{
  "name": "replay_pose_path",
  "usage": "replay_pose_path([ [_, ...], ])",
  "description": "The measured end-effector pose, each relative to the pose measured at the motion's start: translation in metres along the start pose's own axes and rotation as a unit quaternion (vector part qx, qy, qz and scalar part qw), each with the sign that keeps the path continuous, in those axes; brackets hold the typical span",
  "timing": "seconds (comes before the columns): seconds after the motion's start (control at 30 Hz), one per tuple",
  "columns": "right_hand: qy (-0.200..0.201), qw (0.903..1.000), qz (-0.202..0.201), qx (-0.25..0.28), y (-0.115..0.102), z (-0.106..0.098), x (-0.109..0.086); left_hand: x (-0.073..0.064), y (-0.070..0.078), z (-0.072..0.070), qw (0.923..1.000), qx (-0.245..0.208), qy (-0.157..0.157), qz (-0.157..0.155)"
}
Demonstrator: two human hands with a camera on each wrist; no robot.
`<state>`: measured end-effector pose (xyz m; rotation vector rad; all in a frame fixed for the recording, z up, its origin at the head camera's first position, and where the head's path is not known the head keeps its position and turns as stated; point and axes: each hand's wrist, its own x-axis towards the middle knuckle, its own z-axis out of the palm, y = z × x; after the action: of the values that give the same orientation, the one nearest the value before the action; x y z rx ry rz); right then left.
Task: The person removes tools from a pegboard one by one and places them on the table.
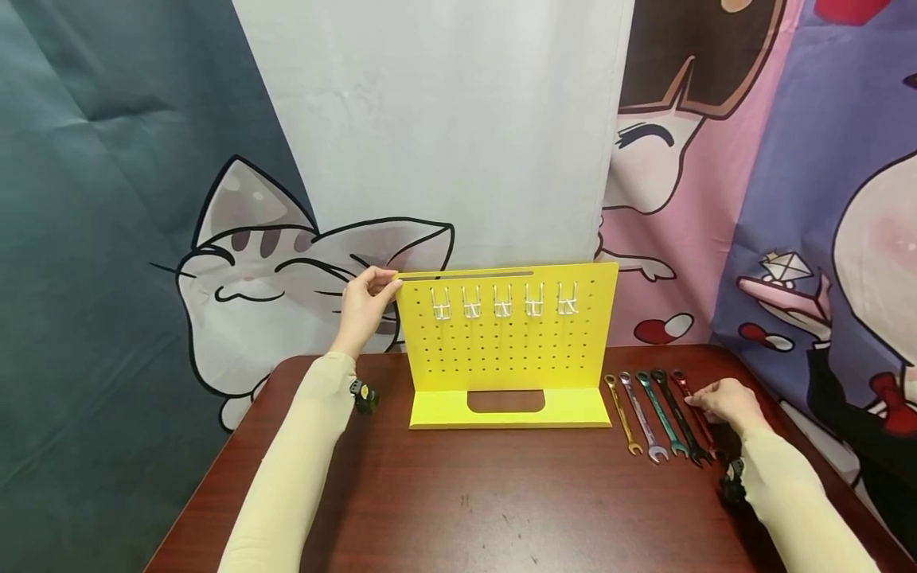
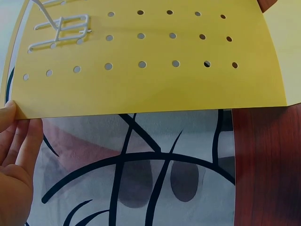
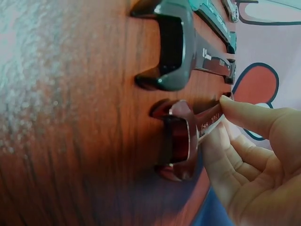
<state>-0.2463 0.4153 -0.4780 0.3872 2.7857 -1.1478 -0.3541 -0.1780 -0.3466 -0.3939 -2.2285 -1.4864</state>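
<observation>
A yellow pegboard [image 1: 505, 350] stands upright on the table with a row of several white wire hooks [image 1: 502, 301] across its upper part. My left hand [image 1: 367, 306] pinches the board's upper left corner between thumb and fingers; the left wrist view shows the fingers [image 2: 29, 146] at its edge. To the right of the board, several combination wrenches lie side by side: gold [image 1: 622, 414], silver [image 1: 642, 415], teal [image 1: 661, 412], black [image 1: 677, 415] and red [image 1: 698, 412]. My right hand [image 1: 727, 402] pinches the red wrench by its shaft, with the open-end jaw facing the right wrist camera.
The dark reddish-brown table [image 1: 487, 501] reaches under the board and wrenches. Behind it hangs a cloth backdrop [image 1: 444, 119] with cartoon figures, including a cat [image 1: 251, 294]. The board's base has a rounded cutout [image 1: 505, 401].
</observation>
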Motion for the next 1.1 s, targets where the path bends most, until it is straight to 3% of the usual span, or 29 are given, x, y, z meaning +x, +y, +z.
replay_pose_path([
  [0.27,0.005,0.9995,0.003,-0.030,-0.002,0.001,-0.007,-0.004,0.000,-0.001,1.0000,-0.003,-0.003,-0.008],
  [0.57,0.011,0.9999,-0.001,-0.005,0.003,0.000,-0.007,-0.003,0.003,0.001,1.0000,-0.004,-0.007,0.001],
  [0.77,0.006,0.9996,-0.024,0.013,-0.001,-0.005,-0.007,-0.003,0.003,-0.002,0.9995,0.027,-0.015,0.010],
  [0.87,0.013,0.9983,-0.056,-0.005,-0.013,-0.014,-0.010,-0.001,0.004,-0.006,0.9984,0.040,-0.039,0.013],
  [0.93,0.029,0.9960,-0.080,-0.025,-0.027,-0.025,-0.015,0.001,0.006,-0.010,0.9961,0.043,-0.077,0.005],
  [1.03,0.071,0.9884,-0.122,-0.057,-0.053,-0.045,-0.024,0.004,0.010,-0.022,0.9896,0.048,-0.135,-0.015],
  [1.1,0.108,0.9802,-0.149,-0.074,-0.072,-0.058,-0.031,0.006,0.016,-0.031,0.9861,0.060,-0.154,-0.015],
])
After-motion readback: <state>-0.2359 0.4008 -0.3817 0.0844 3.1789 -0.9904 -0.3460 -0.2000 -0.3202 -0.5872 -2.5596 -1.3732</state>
